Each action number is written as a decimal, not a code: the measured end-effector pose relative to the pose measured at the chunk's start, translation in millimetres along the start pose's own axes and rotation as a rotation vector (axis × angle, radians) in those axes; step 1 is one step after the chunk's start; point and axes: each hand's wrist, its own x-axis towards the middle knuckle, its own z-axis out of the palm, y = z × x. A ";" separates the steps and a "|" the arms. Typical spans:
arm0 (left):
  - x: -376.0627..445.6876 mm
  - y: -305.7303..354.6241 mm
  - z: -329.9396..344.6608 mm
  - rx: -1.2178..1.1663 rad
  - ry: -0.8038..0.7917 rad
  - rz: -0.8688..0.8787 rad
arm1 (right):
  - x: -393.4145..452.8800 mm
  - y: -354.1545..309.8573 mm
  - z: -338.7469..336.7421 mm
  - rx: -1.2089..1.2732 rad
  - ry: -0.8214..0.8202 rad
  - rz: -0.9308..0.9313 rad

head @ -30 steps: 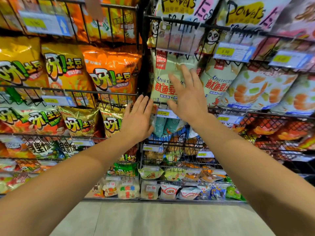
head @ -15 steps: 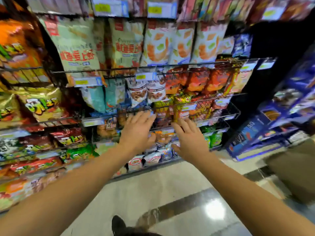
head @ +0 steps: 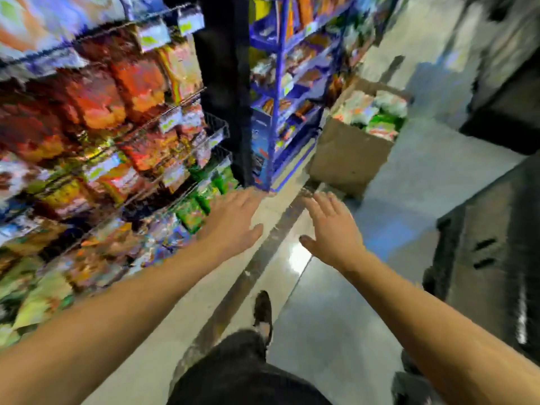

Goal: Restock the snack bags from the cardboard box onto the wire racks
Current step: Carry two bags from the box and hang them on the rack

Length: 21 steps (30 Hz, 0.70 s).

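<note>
Head view is showing a blurred aisle where no label or brand is reading clearly. Wire racks packed with snack bags are filling the left side. Farther ahead, a cardboard box is sitting on the floor, holding more bags. Left hand and right hand are reaching forward, fingers spread, holding nothing.

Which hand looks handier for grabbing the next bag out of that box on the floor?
Probably the right hand. It is empty, fingers spread, and lies on the same side as the open box of bags. The left hand, also empty, is nearer the racks.
</note>
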 end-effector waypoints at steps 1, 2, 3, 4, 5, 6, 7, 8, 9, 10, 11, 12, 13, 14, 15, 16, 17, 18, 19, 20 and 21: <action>24.4 12.1 4.3 -0.003 -0.008 0.044 | 7.0 22.2 -1.7 -0.008 -0.007 0.033; 49.5 24.2 6.6 -0.014 -0.024 0.072 | 15.4 44.0 -3.9 -0.009 -0.013 0.068; 74.7 35.0 11.0 -0.035 -0.033 0.094 | 24.2 64.8 -8.1 -0.005 -0.016 0.106; 100.9 45.6 13.8 -0.058 -0.033 0.112 | 34.2 85.1 -13.6 -0.009 -0.010 0.141; 127.0 55.0 17.2 -0.065 -0.018 0.145 | 45.4 105.0 -18.8 -0.022 0.001 0.173; 153.2 63.8 20.8 -0.059 -0.008 0.183 | 56.7 124.0 -25.2 -0.035 0.008 0.202; 179.0 71.6 23.1 -0.046 -0.007 0.217 | 67.4 141.9 -31.4 -0.040 0.012 0.228; 205.9 79.2 25.4 -0.034 -0.025 0.242 | 78.7 160.3 -36.8 -0.043 0.010 0.250; 232.5 86.2 28.8 -0.025 -0.038 0.266 | 88.8 177.3 -42.4 -0.043 0.001 0.270; 258.5 93.0 31.0 -0.020 -0.054 0.292 | 97.4 193.2 -47.8 -0.037 -0.003 0.293; 285.4 100.4 33.0 -0.012 -0.060 0.320 | 106.7 210.3 -52.0 -0.029 0.005 0.319; 311.6 107.4 35.0 0.003 -0.063 0.347 | 116.0 226.5 -56.9 -0.019 0.017 0.346; 336.0 113.8 37.9 0.015 -0.072 0.375 | 124.8 242.1 -61.4 -0.004 0.021 0.369; 359.3 120.1 39.5 0.021 -0.083 0.397 | 133.4 256.4 -65.3 0.007 0.019 0.387; 380.6 125.8 42.8 0.021 -0.089 0.411 | 142.5 271.0 -67.6 0.014 0.018 0.403; 400.8 131.6 44.8 0.017 -0.089 0.417 | 152.4 285.3 -69.4 0.017 0.018 0.414; 420.5 137.7 47.0 0.012 -0.086 0.419 | 162.9 299.5 -71.2 0.019 0.020 0.421; 440.2 144.0 48.9 0.006 -0.080 0.419 | 174.1 314.0 -72.8 0.020 0.024 0.428; 459.8 150.5 51.1 -0.002 -0.071 0.415 | 185.3 328.8 -73.7 0.023 0.029 0.436; 478.9 157.0 53.4 -0.005 -0.070 0.406 | 196.5 343.3 -74.0 0.027 0.033 0.441; 498.1 163.6 57.0 -0.010 -0.070 0.398 | 208.1 358.4 -73.5 0.029 0.030 0.440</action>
